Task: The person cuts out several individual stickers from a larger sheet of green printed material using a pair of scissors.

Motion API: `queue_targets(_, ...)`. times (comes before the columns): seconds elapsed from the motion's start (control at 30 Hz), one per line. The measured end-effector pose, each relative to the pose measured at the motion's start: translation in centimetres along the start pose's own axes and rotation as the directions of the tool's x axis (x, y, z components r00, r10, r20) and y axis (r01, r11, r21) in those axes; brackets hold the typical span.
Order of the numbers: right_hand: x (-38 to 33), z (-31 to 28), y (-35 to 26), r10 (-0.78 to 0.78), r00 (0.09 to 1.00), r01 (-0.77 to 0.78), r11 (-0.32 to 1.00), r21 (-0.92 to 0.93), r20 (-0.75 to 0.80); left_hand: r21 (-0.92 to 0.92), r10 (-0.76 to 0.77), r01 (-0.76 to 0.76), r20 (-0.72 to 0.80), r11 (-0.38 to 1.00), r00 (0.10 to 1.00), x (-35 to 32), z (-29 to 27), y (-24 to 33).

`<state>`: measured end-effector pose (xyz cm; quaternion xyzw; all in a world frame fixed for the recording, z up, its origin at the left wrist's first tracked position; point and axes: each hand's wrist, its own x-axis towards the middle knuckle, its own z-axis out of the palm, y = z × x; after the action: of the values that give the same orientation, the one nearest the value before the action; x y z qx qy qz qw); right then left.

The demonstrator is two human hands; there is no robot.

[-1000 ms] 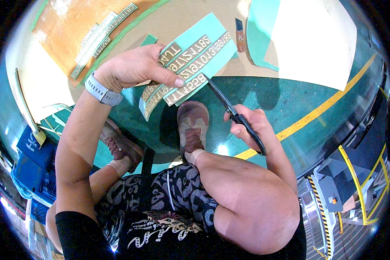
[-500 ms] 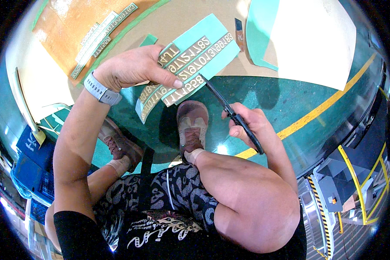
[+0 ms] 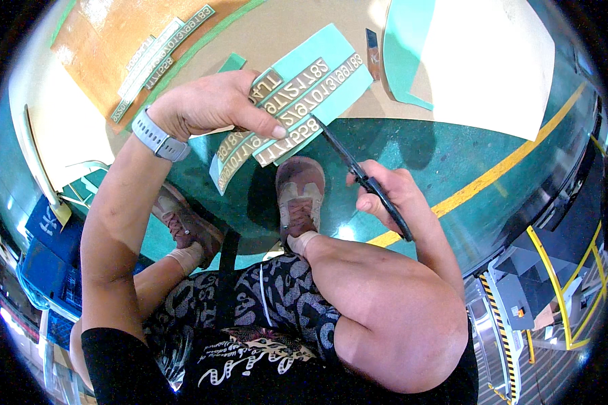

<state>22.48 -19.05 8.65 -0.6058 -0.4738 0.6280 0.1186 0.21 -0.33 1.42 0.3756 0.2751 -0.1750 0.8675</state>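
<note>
Green sheet (image 3: 322, 52), part-hidden by left hand (image 3: 215, 102)

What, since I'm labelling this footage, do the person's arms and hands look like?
The left hand and right hand wear no gloves. A pale grey watch strap circles the left wrist; a short black sleeve ends above the left elbow. Both forearms are bare.

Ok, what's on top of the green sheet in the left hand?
Rows of pale characters lie across the green sheet. The left hand covers part, and anything beneath it can't be seen.
</note>
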Motion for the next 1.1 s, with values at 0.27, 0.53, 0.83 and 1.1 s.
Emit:
queue_targets(0.27,0.4,0.7,0.4,-0.03,0.999,0.027,0.998,-0.065,-0.036,-0.024,-0.019,0.019,-0.013,1.0,1.0,-0.1,-0.4,-0.8)
queue_targets(0.53,0.8,1.2,0.4,-0.077,0.994,0.068,0.991,-0.116,-0.081,0.004,0.002,-0.002,0.007,1.0,1.0,0.0,-1.0,-0.6)
queue_targets(0.83,1.1,0.5,1.4,0.022,0.989,-0.028,0.999,0.039,0.146,0.255,0.012,-0.004,-0.027,0.967,1.0,-0.2,-2.3,0.1)
queue_targets(1.1,2.7,-2.5,7.1,-0.023,0.878,0.304,0.8,0.518,-0.479,0.578,-0.344,0.099,0.332,0.81,0.878,2.5,-2.3,5.5)
